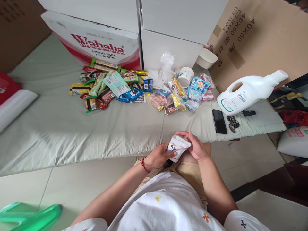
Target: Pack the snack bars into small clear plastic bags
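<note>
Close to my lap, over the front edge of the cloth-covered surface, my left hand (157,155) grips a small white snack packet (177,148) with dark and red print. Its thumb lies across the packet's lower face. My right hand (198,148) is at the packet's upper right side, fingers curled around the clear wrapping at its top. Farther off lies a pile of wrapped snacks (101,85), with a pale green packet (117,84) on top. To its right are clear bags (166,72), empty-looking wrappers and blue packets (199,86).
A white paper cup (185,77) and a white bowl (207,58) stand behind the wrappers. At right are a phone (219,122), keys (233,124) and a white detergent bottle (245,94). Boxes, including a Wahaha carton (101,45), line the back. A green plastic object (36,218) is lower left.
</note>
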### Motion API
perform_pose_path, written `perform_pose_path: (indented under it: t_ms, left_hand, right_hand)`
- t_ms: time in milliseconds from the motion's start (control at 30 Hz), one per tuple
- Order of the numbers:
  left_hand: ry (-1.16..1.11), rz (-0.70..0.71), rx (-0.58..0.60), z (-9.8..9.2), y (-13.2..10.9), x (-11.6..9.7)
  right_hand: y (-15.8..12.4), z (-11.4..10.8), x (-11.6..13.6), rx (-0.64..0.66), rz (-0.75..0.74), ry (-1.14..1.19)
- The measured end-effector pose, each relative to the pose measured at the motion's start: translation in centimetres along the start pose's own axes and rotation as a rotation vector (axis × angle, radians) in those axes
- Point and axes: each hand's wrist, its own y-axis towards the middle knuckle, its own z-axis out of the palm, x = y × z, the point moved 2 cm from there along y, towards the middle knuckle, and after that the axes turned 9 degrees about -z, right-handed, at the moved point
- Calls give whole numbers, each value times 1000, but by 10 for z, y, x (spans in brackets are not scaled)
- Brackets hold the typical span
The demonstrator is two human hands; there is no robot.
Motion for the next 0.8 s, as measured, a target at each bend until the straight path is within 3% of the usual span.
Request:
perform_pose_path:
  t_ms: [133, 300, 433, 700, 800]
  left_hand:
    - [75, 17, -25, -1, -1, 1]
    - [230, -5, -55, -1, -4, 0]
    - [217, 84, -43, 2, -8, -3]
    - [133, 205, -185, 2, -13, 6]
    - [120, 229, -152, 2, -13, 6]
  right_hand:
    - [-4, -13, -5, -37, 133, 47]
    - [-5, -23, 2, -1, 114, -23]
    - [-1, -13, 2, -48, 184, 50]
    - [-1, 4, -15, 29, 232, 84]
    - [-1, 4, -14, 69, 254, 96]
